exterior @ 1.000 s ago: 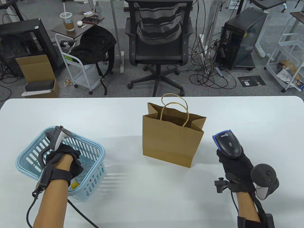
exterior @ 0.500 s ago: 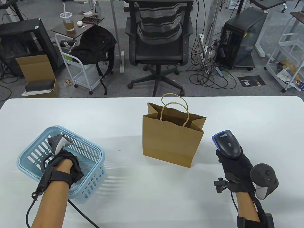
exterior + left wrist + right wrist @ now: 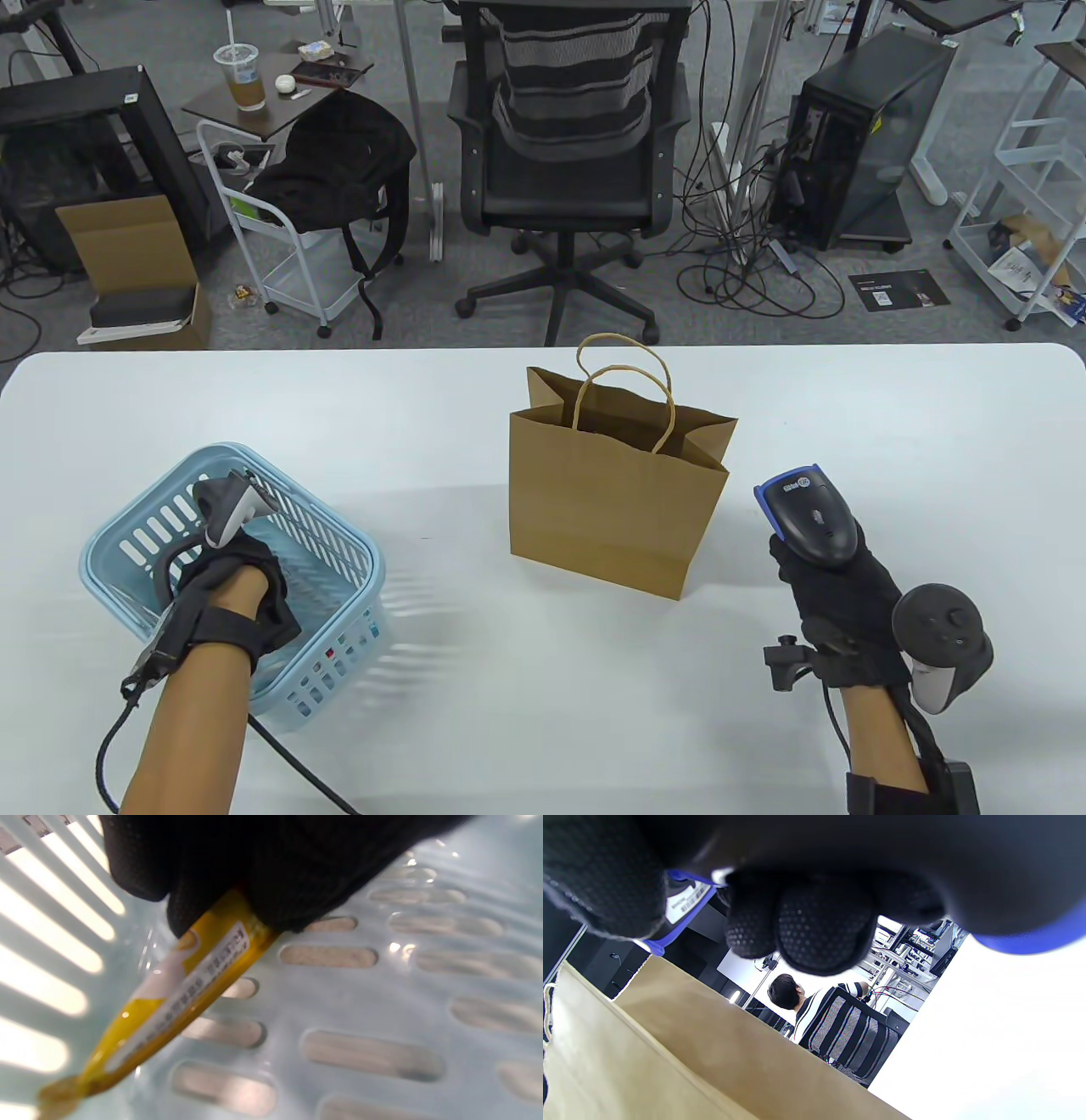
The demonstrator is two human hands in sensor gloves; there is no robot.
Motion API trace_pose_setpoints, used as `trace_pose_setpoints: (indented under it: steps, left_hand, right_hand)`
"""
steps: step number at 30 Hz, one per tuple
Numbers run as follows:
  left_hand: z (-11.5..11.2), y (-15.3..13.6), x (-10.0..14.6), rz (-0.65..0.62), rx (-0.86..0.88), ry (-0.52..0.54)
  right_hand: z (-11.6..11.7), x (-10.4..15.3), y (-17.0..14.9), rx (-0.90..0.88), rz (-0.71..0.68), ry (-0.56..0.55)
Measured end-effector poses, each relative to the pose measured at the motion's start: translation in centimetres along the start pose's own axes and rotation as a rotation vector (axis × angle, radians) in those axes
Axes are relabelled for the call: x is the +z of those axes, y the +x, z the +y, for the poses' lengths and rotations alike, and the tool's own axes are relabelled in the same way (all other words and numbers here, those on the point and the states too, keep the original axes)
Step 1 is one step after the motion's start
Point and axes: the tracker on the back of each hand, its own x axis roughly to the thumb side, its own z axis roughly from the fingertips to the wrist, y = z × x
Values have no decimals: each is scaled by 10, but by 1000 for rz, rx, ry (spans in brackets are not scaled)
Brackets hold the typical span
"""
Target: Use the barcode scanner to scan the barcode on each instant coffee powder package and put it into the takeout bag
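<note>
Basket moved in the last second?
Yes. The basket slid right, toward the bag, with the left hand inside it.

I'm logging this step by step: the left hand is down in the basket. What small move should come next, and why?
Probably lift the left hand out of the basket toward the scanner. Its fingers already pinch a yellow coffee stick, the right hand holds the scanner ready, and the stick is not yet scanned.
</note>
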Motion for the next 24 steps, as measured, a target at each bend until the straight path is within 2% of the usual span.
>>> trace_pose_setpoints:
  steps: [3,8,13,16,24]
  left_hand:
    - [7,2,3,-13,-10,9]
    - [30,2,18,-46,28,37]
    - [53,-7,36,-129,170,106]
    - [68,-17,47,-195,316,156]
    - [89,-42,71,-353,593,275]
  right_hand:
    - [0,0,0,-1,2,-1]
    - [-1,0,0,-8,4,-3]
    - [0,0,0,-13,-2,-1]
    - [0,0,0,-13,-5,-1]
    - [-1,0,0,-18,-3,-6]
